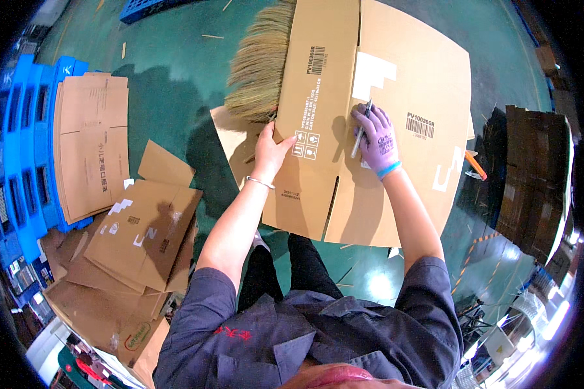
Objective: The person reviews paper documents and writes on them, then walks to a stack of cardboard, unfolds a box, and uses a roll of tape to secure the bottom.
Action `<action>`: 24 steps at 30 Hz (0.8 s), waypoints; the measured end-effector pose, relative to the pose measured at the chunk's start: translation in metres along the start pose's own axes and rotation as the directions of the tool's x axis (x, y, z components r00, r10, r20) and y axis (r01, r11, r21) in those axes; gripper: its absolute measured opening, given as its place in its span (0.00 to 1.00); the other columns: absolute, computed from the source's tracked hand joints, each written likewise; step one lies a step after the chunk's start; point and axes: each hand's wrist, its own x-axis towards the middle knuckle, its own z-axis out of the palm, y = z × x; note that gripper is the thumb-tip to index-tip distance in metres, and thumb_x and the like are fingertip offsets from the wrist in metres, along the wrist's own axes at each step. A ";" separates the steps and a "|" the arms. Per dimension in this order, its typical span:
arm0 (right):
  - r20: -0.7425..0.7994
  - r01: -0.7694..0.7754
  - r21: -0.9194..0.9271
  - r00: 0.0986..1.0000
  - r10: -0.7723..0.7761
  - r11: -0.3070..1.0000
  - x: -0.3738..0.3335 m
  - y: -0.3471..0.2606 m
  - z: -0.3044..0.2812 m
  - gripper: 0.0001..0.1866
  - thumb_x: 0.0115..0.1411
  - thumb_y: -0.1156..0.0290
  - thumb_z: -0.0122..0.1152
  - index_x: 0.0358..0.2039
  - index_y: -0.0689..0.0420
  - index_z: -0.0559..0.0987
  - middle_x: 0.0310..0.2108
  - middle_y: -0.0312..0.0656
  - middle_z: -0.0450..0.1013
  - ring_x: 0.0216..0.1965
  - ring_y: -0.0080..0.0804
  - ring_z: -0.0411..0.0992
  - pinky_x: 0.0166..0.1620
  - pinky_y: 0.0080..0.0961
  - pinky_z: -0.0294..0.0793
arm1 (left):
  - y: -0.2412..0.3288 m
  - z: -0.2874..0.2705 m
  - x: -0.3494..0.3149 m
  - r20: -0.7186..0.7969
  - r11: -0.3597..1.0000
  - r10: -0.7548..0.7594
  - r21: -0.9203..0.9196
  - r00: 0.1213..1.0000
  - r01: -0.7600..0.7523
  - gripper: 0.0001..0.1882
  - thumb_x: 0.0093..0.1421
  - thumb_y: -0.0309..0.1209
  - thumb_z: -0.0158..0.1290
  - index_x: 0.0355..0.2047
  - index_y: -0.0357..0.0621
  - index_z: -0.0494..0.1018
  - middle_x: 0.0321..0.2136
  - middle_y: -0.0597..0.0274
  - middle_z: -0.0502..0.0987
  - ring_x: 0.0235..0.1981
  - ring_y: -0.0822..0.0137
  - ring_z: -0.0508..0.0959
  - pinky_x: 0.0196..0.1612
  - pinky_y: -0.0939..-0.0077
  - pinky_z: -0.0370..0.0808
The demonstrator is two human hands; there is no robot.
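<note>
A large flattened brown carton [409, 91] lies in front of me, with printed marks and white paper patches on it. At its left edge is my bare left hand [272, 152], thumb on top and fingers along the edge, partly hidden; it grips the cardboard. My right hand [377, 137], in a purple glove, is closed around a slim pen-like tool [357, 144] with a dark upper end and a pale shaft. That hand rests over the carton just below a stepped white patch [373, 74]. Whether the tool's tip touches the cardboard, I cannot tell.
A straw broom [256, 65] lies against the carton's left side. Further left are stacked flat cartons [94, 142] by blue pallets [23, 142], and a loose cardboard pile [143, 227]. To the right, an orange stick-like item [476, 166] and a dark cardboard stack [535, 185].
</note>
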 end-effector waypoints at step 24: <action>-0.059 -0.068 -0.189 0.997 0.058 0.980 0.099 -0.002 0.089 0.23 0.60 0.61 0.60 0.56 0.48 0.73 0.61 0.52 0.67 0.66 0.50 0.61 0.69 0.47 0.56 | -0.036 0.006 -0.002 0.187 0.802 -0.092 -0.568 0.978 0.184 0.24 0.60 0.24 0.61 0.56 0.34 0.69 0.47 0.61 0.78 0.46 0.71 0.76 0.52 0.75 0.73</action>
